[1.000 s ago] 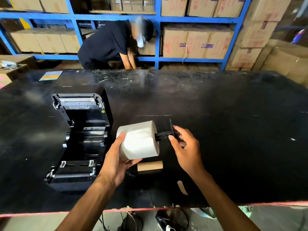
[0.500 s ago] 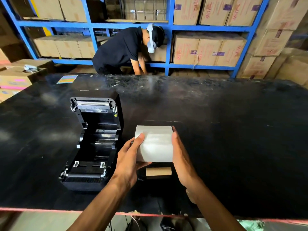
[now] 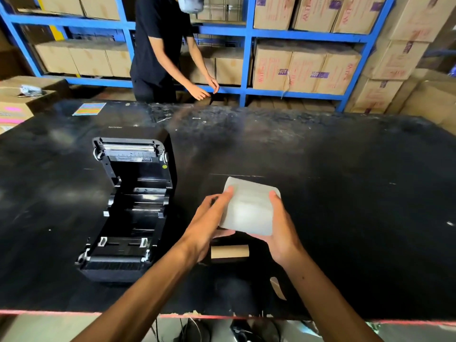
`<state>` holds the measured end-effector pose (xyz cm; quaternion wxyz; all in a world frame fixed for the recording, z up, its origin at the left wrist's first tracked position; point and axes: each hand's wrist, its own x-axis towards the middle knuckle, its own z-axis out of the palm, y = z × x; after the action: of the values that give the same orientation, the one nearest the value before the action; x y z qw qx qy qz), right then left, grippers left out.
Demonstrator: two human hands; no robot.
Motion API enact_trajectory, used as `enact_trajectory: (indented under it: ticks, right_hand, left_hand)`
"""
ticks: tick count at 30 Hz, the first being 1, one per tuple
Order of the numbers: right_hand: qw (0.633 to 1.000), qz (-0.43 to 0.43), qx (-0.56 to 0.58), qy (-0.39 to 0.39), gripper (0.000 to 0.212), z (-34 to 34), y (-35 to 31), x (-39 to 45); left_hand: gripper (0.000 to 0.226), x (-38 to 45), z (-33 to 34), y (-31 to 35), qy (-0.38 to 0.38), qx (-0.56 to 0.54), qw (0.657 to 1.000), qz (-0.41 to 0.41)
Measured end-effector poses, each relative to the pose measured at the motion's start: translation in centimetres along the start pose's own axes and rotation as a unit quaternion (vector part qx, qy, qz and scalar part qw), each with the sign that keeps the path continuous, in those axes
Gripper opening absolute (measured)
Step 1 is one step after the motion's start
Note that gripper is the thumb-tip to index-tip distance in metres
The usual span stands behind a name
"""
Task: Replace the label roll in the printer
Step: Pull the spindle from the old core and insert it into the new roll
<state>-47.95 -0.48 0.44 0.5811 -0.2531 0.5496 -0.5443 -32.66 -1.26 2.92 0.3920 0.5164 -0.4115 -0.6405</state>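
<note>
The left hand [image 3: 206,228] and the right hand [image 3: 281,230] both gripped the white label roll [image 3: 248,208], one at each end, fingers curled onto its curved face and thumbs under or behind it, holding it above the black table [image 3: 345,206] with its axis running roughly left to right. The roll looked slightly blurred, so its ends and any spindle through it could not be made out. Just below the roll, between the two wrists, a bare brown cardboard core [image 3: 229,251] lay on its side on the table. To the left of the hands, near but apart from them, sat the black printer [image 3: 128,208] with its lid swung up and back, the roll bay open and nothing white inside it. A small brown scrap [image 3: 278,288] lay on the table by the right forearm. At the far left edge of the table rested a colourful striped card [image 3: 89,108]. Beyond the table a person in a black shirt [image 3: 158,45] stood reaching toward blue shelving [image 3: 246,33] stacked with cardboard boxes [image 3: 306,67].
</note>
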Motion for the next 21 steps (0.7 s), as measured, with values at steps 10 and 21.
enact_trajectory:
  ticks: [10,21]
  right_hand:
    - [0.994,0.054,0.078,0.048,0.030,-4.4,-1.3,1.9]
    - [0.993,0.056,0.072,0.072,0.041,-4.9,0.9,2.3]
  left_hand:
    - [0.042,11.1,-5.5,-8.1,0.043,0.478,0.878,0.002]
    - [0.037,14.0,-6.6,-10.9,-0.017,0.648,0.757,0.080]
